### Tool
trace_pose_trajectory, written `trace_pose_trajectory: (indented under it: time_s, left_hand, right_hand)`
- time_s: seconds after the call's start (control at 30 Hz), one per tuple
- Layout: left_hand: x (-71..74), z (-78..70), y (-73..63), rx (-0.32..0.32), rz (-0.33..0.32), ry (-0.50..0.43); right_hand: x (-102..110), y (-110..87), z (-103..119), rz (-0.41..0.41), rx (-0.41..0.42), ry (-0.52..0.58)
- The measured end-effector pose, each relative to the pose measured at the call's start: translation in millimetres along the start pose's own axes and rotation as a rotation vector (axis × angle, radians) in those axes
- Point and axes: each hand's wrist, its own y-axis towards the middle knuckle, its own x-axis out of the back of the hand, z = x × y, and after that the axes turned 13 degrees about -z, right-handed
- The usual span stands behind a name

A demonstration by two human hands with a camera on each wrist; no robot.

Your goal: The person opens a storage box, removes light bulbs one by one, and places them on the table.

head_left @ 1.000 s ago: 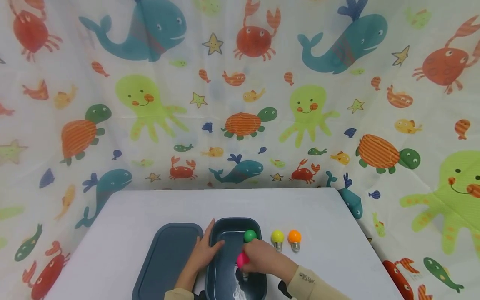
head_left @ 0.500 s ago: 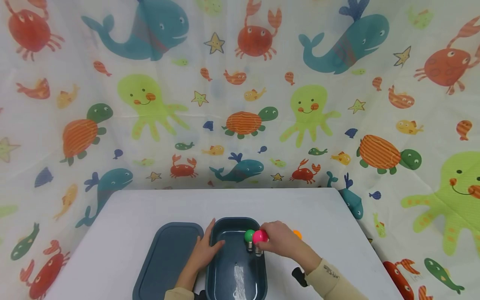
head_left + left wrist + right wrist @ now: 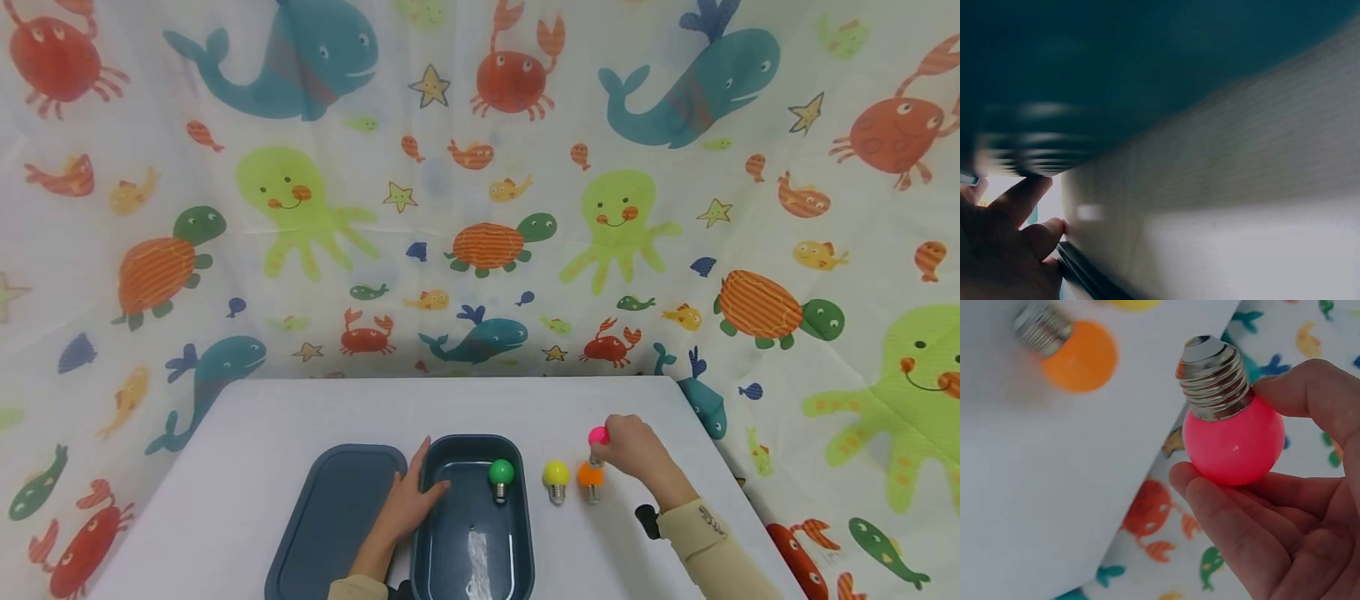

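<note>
My right hand (image 3: 637, 454) holds a pink light bulb (image 3: 1235, 447) between thumb and fingers, its metal screw base uncovered. In the head view this bulb hangs just behind the orange light bulb (image 3: 590, 475) and partly overlaps it. A yellow light bulb (image 3: 556, 473) lies left of the orange one on the table. Inside the dark blue tray (image 3: 420, 550) a green light bulb (image 3: 502, 472) lies near the far right side. My left hand (image 3: 408, 504) rests against the tray's left side, fingers extended and thumb over the rim.
A flat dark blue lid (image 3: 330, 508) lies left of the tray on the white table (image 3: 637, 542). Behind the table hangs a curtain (image 3: 450, 100) printed with sea animals. A whitish patch shows on the tray's floor.
My right hand has lifted the pink bulb out of the tray and carried it right, past the yellow bulb to the orange one. The left hand stays at the tray.
</note>
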Motion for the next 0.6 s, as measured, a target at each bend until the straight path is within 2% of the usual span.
trace_pose_trajectory:
  time_s: [0.27,0.47,0.6]
  left_hand:
    - [-0.7,1.1,0.5,0.01,-0.003,0.021]
    - [-0.4,1.3,0.8,0.012,0.003,0.015]
    - [-0.1,0.8,-0.3,0.01,0.003,0.012]
  right_hand:
    - [-15,2.0,-41,0.087,-0.069,-0.097]
    - [-30,-0.1,-55,0.159,-0.089,-0.109]
    - [-37,-2.3,-57,0.174,-0.084,-0.089]
